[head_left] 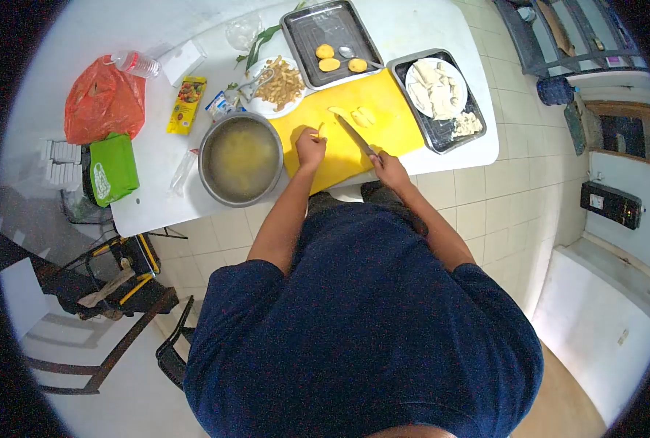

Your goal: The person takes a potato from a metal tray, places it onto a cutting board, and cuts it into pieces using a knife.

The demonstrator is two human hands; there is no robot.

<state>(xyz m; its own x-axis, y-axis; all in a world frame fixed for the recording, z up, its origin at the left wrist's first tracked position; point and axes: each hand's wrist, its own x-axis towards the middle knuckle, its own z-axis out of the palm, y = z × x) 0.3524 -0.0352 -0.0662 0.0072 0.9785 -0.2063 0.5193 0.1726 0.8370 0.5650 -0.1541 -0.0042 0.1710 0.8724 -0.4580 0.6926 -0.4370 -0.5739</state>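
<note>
A white worktop is standing on a pale tiled floor, and a yellow board is lying near its edge. The right hand is gripping a knife, its fingers wrapping the handle, with the blade lying over the board beside some yellow pieces. The left hand is resting on the board, its fingers curling in beside a slice; whether they are gripping it, one cannot tell. A pot is sitting left of the board, while a plate of peelings and two trays are lining its far and right sides. A red bag is slumping on the left. Behind, a chair is standing on the floor, and a rack is filling the far right corner.
</note>
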